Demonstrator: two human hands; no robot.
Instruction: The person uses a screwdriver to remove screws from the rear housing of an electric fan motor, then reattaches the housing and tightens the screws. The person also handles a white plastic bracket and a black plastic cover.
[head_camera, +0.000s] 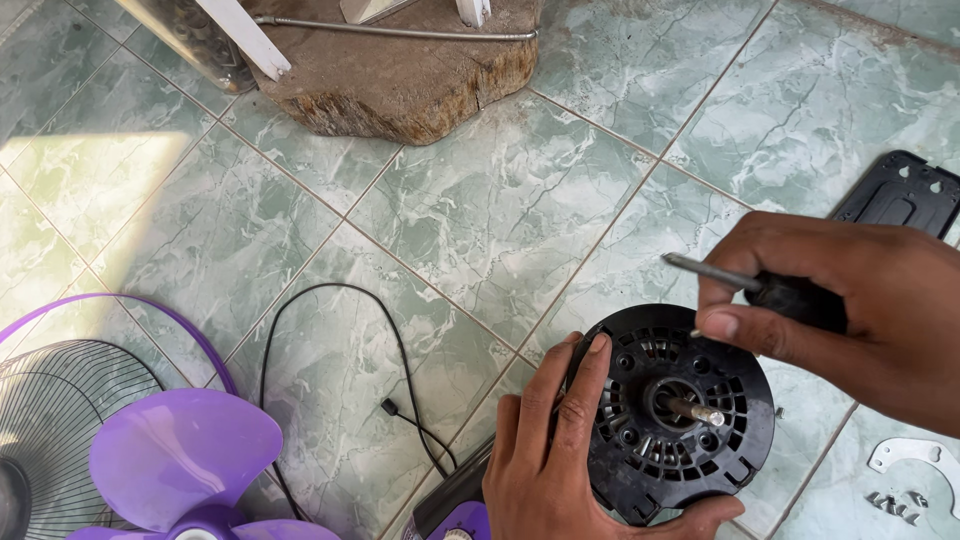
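Down on the green tiled floor (480, 200), at lower right, sits a black round fan motor housing (700, 470), vented face up, with its metal shaft (697, 408) standing out of the centre. Steadied by the left hand (545, 460): fingers curled over the left rim, thumb hooked under the lower edge, closed firmly on the housing. Held in the right hand (870, 300), just above the upper right rim, is a screwdriver (700, 270), the dark handle wrapped in the fist and the bare steel blade pointing up and left, clear of the housing and touching nothing. Thumb tip presses close to the rim; whether something small is pinched there cannot be told.

Looks like fastener work on the motor face, caught between screws, with the tool lifted off. Calls next, by this reading, for swinging the blade down, seating the tip square in a screw hole on the face, and keeping the left-hand hold firm so the housing does not spin.

Around it: a purple fan body (465, 522) just under the left wrist, a black cord (330, 295) looping across the tiles, a purple fan blade (180, 450) and wire guard (50, 420) at far left. Near the right edge lie a black cover plate (900, 195), a white bracket (915, 455) and a few loose screws (895, 500). Well apart, at the top, rests a rough wooden slab (400, 70).
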